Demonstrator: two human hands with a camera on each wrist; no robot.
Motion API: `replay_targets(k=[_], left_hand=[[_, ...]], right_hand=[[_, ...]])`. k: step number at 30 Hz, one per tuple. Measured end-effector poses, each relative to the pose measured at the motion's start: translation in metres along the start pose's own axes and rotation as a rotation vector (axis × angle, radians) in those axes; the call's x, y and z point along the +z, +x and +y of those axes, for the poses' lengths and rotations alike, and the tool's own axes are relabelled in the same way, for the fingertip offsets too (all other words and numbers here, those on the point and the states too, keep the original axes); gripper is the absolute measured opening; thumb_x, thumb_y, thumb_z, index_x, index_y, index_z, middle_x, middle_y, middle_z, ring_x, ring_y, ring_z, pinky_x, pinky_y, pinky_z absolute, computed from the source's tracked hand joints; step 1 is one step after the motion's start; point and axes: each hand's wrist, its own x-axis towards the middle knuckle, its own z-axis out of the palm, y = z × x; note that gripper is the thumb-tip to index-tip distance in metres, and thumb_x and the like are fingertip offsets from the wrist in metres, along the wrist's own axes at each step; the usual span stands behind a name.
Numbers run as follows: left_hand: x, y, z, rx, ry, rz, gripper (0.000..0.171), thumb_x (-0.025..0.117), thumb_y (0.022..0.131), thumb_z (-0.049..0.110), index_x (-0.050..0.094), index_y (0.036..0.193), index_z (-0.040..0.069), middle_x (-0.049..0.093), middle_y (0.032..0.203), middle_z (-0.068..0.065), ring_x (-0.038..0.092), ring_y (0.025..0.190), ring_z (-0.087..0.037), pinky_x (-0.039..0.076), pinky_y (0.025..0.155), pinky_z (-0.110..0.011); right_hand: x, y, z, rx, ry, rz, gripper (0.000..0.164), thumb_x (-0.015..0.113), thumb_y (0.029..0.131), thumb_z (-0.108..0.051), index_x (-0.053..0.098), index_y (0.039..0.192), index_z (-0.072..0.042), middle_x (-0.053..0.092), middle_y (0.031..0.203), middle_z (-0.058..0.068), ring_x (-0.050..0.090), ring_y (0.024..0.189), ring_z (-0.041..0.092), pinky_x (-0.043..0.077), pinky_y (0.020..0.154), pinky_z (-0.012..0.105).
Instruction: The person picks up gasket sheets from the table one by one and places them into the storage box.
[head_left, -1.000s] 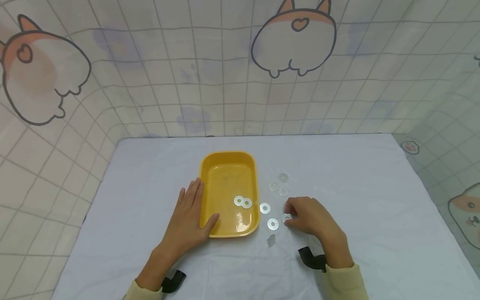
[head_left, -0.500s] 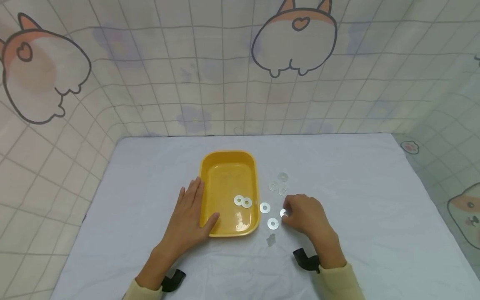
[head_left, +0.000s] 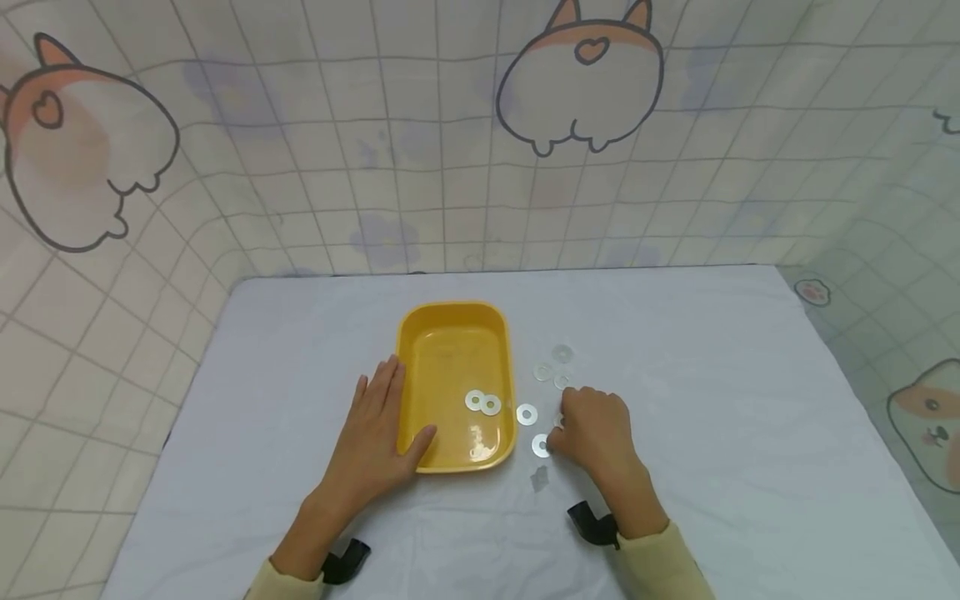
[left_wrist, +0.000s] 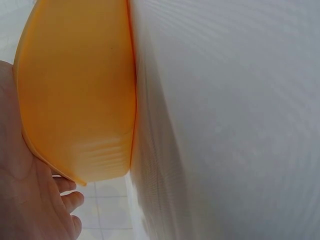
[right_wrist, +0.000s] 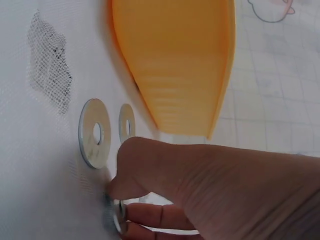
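Fingers of the right hand (head_left: 597, 429) pinch a washer (right_wrist: 119, 220) just beyond the right edge of the yellow tray (head_left: 450, 354). The left hand (head_left: 375, 433), fingers straight, touches the opposite edge, presumably steadying it.

The right hand (head_left: 596, 427) has come leftward, nearer the yellow tray (head_left: 450, 358), and the pinched washer (right_wrist: 119, 221) has slid along with it, slightly farther from the person. The hand now overlaps the nearest loose washer (head_left: 538, 446), fully visible a second ago.
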Motion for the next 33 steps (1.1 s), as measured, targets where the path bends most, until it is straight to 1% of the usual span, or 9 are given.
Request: replay_targets(k=[3,6,13,19,23,26,29,33], left_hand=[[0.001,-0.001,0.000,-0.007,0.003,-0.004,0.096,0.061,0.099,0.052,0.020,0.167,-0.002,0.021,0.177,-0.017,0.022,0.165,-0.035,0.015,0.136,-0.057],[0.001,-0.001,0.000,-0.011,0.003,-0.007,0.096,0.061,0.099,0.052,0.020,0.167,-0.002,0.020,0.177,-0.017,0.021,0.166,-0.034,0.015,0.136,-0.057],[0.003,-0.001,-0.001,-0.009,-0.002,-0.010,0.096,0.061,0.099,0.053,0.020,0.168,0.000,0.020,0.178,-0.015,0.021,0.166,-0.033,0.013,0.136,-0.057],[0.004,-0.001,-0.002,-0.007,0.000,-0.011,0.096,0.061,0.099,0.052,0.019,0.168,0.000,0.020,0.178,-0.016,0.021,0.166,-0.034,0.014,0.136,-0.058],[0.003,-0.001,-0.001,-0.001,-0.004,-0.006,0.096,0.061,0.098,0.052,0.020,0.168,0.000,0.021,0.177,-0.016,0.023,0.165,-0.035,0.015,0.136,-0.059],[0.003,0.000,-0.002,0.003,-0.008,-0.006,0.096,0.061,0.099,0.051,0.019,0.168,0.000,0.020,0.178,-0.016,0.023,0.165,-0.035,0.014,0.136,-0.058],[0.004,0.000,-0.002,0.004,-0.011,-0.005,0.096,0.061,0.099,0.051,0.018,0.168,0.000,0.020,0.178,-0.017,0.022,0.165,-0.035,0.014,0.137,-0.056],[0.005,0.001,-0.003,0.006,-0.011,0.013,0.094,0.062,0.098,0.050,0.023,0.167,-0.001,0.021,0.177,-0.017,0.024,0.164,-0.036,0.015,0.136,-0.056]], right_hand=[[0.002,0.002,0.000,-0.003,0.025,0.013,0.034,0.080,0.073,-0.016,0.049,0.059,-0.012,0.035,0.053,-0.003,0.033,0.054,0.015,0.022,0.051,0.027],[0.003,0.003,0.000,0.000,0.054,0.012,0.036,0.078,0.072,-0.017,0.045,0.056,-0.013,0.031,0.053,-0.004,0.030,0.053,0.014,0.020,0.050,0.027],[0.006,0.004,0.005,0.011,0.093,0.012,0.036,0.079,0.070,-0.020,0.046,0.056,-0.014,0.034,0.055,-0.003,0.033,0.055,0.015,0.022,0.049,0.027],[0.009,0.004,0.008,0.032,0.134,-0.012,0.033,0.079,0.071,-0.022,0.049,0.059,-0.013,0.038,0.057,-0.002,0.036,0.055,0.015,0.024,0.049,0.027],[0.009,0.005,0.009,0.034,0.154,-0.010,0.032,0.078,0.071,-0.022,0.050,0.059,-0.013,0.038,0.058,-0.002,0.035,0.056,0.015,0.024,0.049,0.026],[0.008,0.006,0.010,0.026,0.158,0.000,0.033,0.079,0.071,-0.021,0.049,0.059,-0.013,0.036,0.058,-0.002,0.035,0.056,0.015,0.023,0.049,0.026],[0.007,0.007,0.010,0.020,0.151,-0.010,0.032,0.079,0.072,-0.021,0.051,0.060,-0.013,0.037,0.058,-0.002,0.035,0.057,0.015,0.024,0.049,0.026],[0.005,0.009,0.010,0.016,0.148,-0.033,0.027,0.077,0.074,-0.022,0.055,0.063,-0.012,0.040,0.058,-0.002,0.038,0.057,0.015,0.026,0.050,0.026]])
